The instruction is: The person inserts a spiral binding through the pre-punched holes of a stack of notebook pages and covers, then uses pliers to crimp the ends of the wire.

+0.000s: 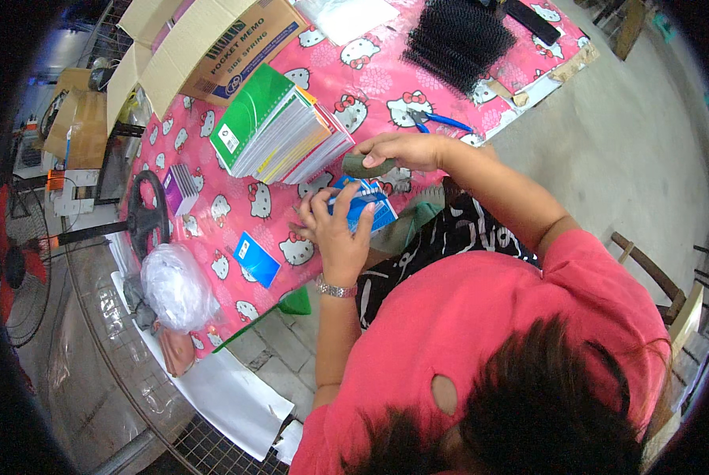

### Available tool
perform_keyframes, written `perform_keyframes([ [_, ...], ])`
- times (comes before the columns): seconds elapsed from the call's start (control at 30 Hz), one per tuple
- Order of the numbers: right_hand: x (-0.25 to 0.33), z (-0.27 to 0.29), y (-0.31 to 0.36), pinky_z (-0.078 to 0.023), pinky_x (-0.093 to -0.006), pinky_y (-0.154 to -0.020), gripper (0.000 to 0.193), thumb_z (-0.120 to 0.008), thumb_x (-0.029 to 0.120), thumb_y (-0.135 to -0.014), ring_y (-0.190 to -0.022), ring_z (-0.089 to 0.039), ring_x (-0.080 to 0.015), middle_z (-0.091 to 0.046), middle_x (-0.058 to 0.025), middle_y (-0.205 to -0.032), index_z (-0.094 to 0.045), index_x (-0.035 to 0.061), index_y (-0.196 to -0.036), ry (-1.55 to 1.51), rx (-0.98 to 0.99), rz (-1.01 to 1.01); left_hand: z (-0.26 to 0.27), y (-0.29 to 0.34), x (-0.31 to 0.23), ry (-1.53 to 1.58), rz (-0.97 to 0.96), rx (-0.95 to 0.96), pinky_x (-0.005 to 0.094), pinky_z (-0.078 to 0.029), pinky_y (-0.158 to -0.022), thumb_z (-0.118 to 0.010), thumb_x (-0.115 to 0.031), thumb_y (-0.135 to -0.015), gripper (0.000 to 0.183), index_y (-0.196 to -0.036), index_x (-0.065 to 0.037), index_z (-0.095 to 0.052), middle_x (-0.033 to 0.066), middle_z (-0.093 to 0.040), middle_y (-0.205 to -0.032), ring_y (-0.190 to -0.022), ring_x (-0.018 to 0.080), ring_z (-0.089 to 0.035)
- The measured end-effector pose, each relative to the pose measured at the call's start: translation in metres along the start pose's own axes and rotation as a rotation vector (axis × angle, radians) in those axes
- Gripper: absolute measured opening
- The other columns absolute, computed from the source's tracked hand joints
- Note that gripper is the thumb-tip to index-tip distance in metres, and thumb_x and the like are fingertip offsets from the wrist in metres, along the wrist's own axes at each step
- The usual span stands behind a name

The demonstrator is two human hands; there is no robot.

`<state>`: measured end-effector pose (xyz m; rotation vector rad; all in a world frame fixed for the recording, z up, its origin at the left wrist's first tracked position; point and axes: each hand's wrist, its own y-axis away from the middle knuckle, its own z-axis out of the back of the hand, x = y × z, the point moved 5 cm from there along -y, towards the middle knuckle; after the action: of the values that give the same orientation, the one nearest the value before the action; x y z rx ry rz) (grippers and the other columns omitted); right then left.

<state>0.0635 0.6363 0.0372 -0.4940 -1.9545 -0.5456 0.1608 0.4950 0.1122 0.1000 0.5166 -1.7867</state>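
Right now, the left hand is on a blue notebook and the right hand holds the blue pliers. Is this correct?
Not quite: the right hand holds a rounded green thing; the blue pliers lie on the table, as the head view shows. The left hand is indeed on a blue notebook.

From my remote seat I'd call this a small workshop, judging by the black wire coils (457,47), blue-handled pliers (452,123), stacked notebooks (283,131) and concrete floor (639,119).

Head camera: left fisheye, worn.
Faces steeply down at close range (rim dark, edges bowed); table (279,226), left hand (339,229), right hand (408,151) mid-view.
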Motion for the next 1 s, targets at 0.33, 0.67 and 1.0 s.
perform_keyframes([
  [0.33,0.005,-0.002,0.014,-0.040,-0.0303,-0.091,0.059,-0.062,0.045,-0.085,-0.105,-0.052,-0.0160,-0.061,-0.0061,-0.113,-0.057,0.0012,-0.123,0.225,-0.091,-0.011,-0.010,0.006,0.006,0.090,-0.022,-0.045,0.0481,-0.032,-0.090,-0.066,-0.033,-0.086,0.023,-0.100,-0.014,-0.064,0.0094,-0.051,-0.100,-0.104,0.0317,-0.042],
  [0.67,0.014,-0.021,0.009,-0.041,-0.0289,-0.092,0.051,-0.066,0.035,-0.081,-0.099,-0.055,-0.0150,-0.062,-0.0051,-0.105,-0.061,-0.0007,-0.117,0.241,0.094,-0.058,-0.009,0.013,0.018,0.045,0.033,-0.089,0.0483,-0.035,-0.083,-0.072,-0.041,-0.078,0.030,-0.096,-0.018,-0.065,0.0054,-0.053,-0.100,-0.101,0.0289,-0.045],
  [1.0,0.031,-0.034,-0.002,-0.044,-0.0326,-0.087,0.044,-0.071,0.029,-0.075,-0.101,-0.054,-0.0194,-0.059,-0.0087,-0.107,-0.065,-0.0022,-0.105,-0.025,0.380,0.113,-0.002,0.009,0.018,0.137,0.002,-0.135,0.0432,-0.037,-0.086,-0.078,-0.033,-0.072,0.038,-0.093,-0.007,-0.061,0.0104,-0.056,-0.096,-0.095,0.0303,-0.049],
])
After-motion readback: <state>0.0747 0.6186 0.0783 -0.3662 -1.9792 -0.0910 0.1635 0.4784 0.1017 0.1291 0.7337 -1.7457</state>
